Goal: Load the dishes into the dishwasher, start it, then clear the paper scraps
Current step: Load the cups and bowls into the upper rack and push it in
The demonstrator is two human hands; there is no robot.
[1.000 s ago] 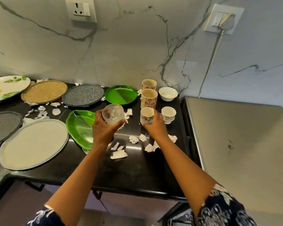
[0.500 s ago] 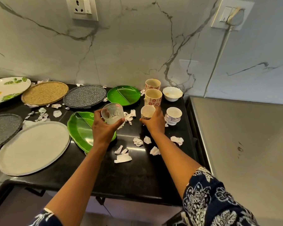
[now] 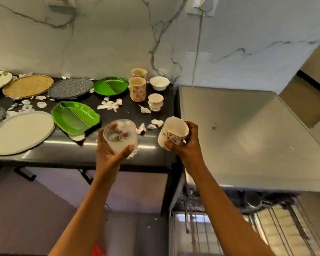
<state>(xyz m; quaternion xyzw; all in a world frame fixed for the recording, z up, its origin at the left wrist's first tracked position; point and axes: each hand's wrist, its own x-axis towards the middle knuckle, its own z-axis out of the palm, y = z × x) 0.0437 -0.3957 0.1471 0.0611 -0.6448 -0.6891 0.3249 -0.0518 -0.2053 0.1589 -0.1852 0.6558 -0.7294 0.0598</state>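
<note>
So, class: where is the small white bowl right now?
In the head view, the white bowl sits at the counter's back right corner, against the marble wall, just right of the two floral mugs.

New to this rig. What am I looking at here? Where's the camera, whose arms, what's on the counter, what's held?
One wide-angle camera sits on a person's head, looking forward and down, so the arms are the wearer's own. The left hand holds a clear glass; the right hand holds a patterned cup. Both are lifted off the black counter. On it lie plates, mugs, a bowl and paper scraps. Lower right, a dishwasher rack shows.
</note>
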